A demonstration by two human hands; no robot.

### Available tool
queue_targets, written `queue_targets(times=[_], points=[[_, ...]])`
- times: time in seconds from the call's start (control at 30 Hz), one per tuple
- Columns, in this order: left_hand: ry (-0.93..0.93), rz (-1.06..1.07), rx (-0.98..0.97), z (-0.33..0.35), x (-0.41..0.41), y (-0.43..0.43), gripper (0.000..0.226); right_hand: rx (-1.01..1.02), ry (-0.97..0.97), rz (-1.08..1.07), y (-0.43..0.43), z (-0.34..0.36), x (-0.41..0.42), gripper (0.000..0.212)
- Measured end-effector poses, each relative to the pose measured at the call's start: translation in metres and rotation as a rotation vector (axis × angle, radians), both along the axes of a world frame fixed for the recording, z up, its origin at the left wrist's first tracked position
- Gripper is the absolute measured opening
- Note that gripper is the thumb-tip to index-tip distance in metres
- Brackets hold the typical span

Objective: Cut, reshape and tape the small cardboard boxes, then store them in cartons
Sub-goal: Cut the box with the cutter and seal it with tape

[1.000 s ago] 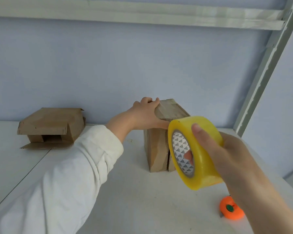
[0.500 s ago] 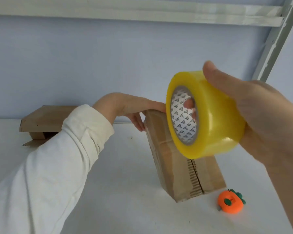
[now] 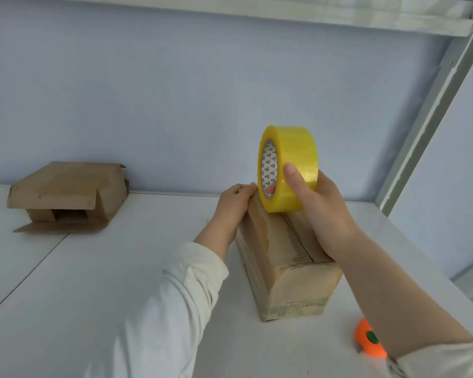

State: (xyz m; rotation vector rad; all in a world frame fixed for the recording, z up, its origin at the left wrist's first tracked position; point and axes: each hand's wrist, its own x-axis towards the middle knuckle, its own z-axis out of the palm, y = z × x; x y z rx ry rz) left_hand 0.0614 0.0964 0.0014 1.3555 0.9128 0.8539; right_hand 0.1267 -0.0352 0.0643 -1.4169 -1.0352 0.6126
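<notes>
Two boxes sit on the white bench (image 3: 93, 296); the open box (image 3: 66, 195) is far left by the blue wall, with a loose flap lying flat in front of it; no words show on it. Next comes the left hand (image 3: 236, 203); its fingers are bent over the far top edge of the small box (image 3: 284, 263) and hold it. This small box lies flat in the middle of the bench; dark print runs along its near end, too tiny to read. The yellow tape roll (image 3: 290, 167) stands on its edge on the far end of the box top, just beside the left fingers; its core has little triangles but no words I can read. The right hand (image 3: 320, 211) grips the roll, thumb on the outside, fingers in the hole and mostly hidden. An orange cutter (image 3: 369, 339) lies at the right, half hidden behind the right arm.
</notes>
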Motion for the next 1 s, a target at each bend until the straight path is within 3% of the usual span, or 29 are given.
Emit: queue_targets(times=[0.3, 0.5, 0.53, 0.63, 0.67, 0.83, 0.9, 1.0], points=[[0.019, 0.021, -0.009, 0.002, 0.005, 0.006, 0.016, 0.021, 0.093, -0.095, -0.022, 0.016, -0.008, 0.030], [0.030, 0.016, -0.018, 0.003, 0.002, 0.003, 0.018, -0.204, -0.044, -0.135, -0.095, 0.044, -0.018, 0.069], [0.032, 0.020, -0.012, 0.002, 0.002, 0.002, 0.018, -0.237, -0.074, -0.138, -0.105, 0.047, -0.021, 0.068], [0.045, 0.022, 0.013, 0.001, 0.002, 0.003, 0.019, -0.310, -0.087, -0.127, -0.126, 0.046, -0.033, 0.033], [0.050, 0.020, 0.018, 0.002, 0.003, 0.004, 0.019, -0.326, -0.091, -0.115, -0.131, 0.042, -0.036, 0.029], [0.107, 0.035, 0.081, 0.002, 0.005, 0.005, 0.019, -0.457, -0.057, -0.127, -0.143, -0.003, -0.038, 0.056], [0.164, 0.058, 0.203, 0.006, 0.005, 0.003, 0.018, -0.431, -0.024, -0.144, -0.142, -0.018, -0.039, 0.055], [0.453, 0.074, 0.694, 0.022, -0.008, -0.016, 0.027, -0.366, 0.008, -0.133, -0.143, -0.029, -0.036, 0.057]])
